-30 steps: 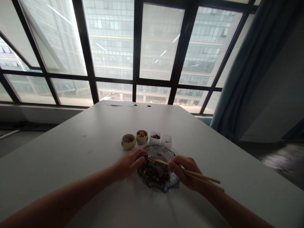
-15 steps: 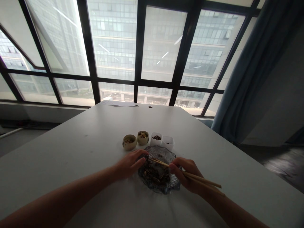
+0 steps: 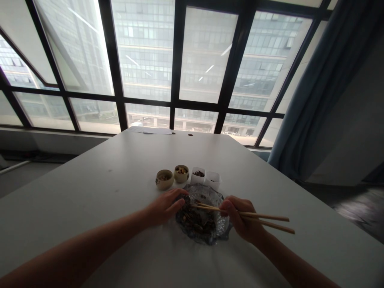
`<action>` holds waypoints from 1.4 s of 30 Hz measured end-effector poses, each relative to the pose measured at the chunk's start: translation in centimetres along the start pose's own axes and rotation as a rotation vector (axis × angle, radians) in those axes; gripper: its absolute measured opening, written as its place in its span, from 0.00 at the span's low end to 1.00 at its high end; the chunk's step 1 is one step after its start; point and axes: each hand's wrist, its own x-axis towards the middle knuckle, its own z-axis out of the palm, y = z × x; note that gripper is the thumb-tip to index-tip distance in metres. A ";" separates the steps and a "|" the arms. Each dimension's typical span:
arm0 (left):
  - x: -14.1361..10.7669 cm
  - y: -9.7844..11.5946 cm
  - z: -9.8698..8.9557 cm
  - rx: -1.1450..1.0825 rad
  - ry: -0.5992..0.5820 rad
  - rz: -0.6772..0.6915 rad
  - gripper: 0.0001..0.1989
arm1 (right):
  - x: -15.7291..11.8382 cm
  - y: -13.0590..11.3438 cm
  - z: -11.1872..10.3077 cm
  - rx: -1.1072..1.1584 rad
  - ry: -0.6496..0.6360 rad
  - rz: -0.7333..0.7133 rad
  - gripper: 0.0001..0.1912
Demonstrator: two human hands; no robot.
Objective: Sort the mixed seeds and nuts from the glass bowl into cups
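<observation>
Chopsticks (image 3: 270, 217) lie clamped in the right hand (image 3: 243, 216), rear ends spread apart beyond the hand, tips close together above the far-left part of the glass dish (image 3: 222, 232); whether a piece is pinched between the tips is too dim to tell. The left hand (image 3: 166, 205) is at the dish's left rim, thumb and forefinger parted; whether it grips the rim cannot be told. The dish is centrally placed between the left and right edges of the tabletop (image 3: 120, 160), well apart from the far edge, and contains dark pieces (image 3: 195, 220) heaped mainly in its near half. Just beyond it, from left to right, are a left beige bowl (image 3: 165, 184), a right beige bowl (image 3: 182, 178), a left white cup (image 3: 198, 181) and a right white cup (image 3: 216, 180). Primary hazard: the pieces look thin and irregular, so unequal tip pressure may roll one out of the pinch. Secondary hazard: crossed or misaligned tips, caused by uneven finger pressure, may leave no firm bite. Dish shift is possible if the left hand bears sideways on the rim; the white cups are close behind and would likely be bumped. Spillage onto the tabletop may result if the tips sweep pieces over the scalloped edge. Poor light over the dish may contribute to misjudged tip depth.
</observation>
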 end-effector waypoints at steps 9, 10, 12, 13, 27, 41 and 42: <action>0.0 0.0 0.0 0.016 -0.003 -0.011 0.23 | 0.2 0.1 -0.2 -0.017 -0.057 0.010 0.24; 0.0 0.1 -0.1 0.018 -0.003 -0.015 0.23 | 0.2 0.0 -0.2 -0.039 -0.042 0.008 0.24; 0.0 0.2 -0.1 0.014 0.004 -0.015 0.22 | 0.2 0.0 0.0 -0.068 -0.016 0.009 0.22; 0.0 0.2 -0.1 0.009 0.006 -0.010 0.22 | 0.2 -0.1 0.1 -0.074 -0.007 0.012 0.21; 0.1 0.6 -0.2 0.012 -0.017 -0.023 0.23 | 0.8 -0.8 0.1 -0.061 0.006 0.163 0.23; 0.1 0.9 -0.5 0.018 -0.019 -0.044 0.22 | 0.4 0.0 0.5 0.012 -0.004 0.168 0.23; 0.1 0.9 -0.5 0.021 -0.021 -0.046 0.22 | 0.3 0.0 0.4 0.038 -0.013 0.164 0.23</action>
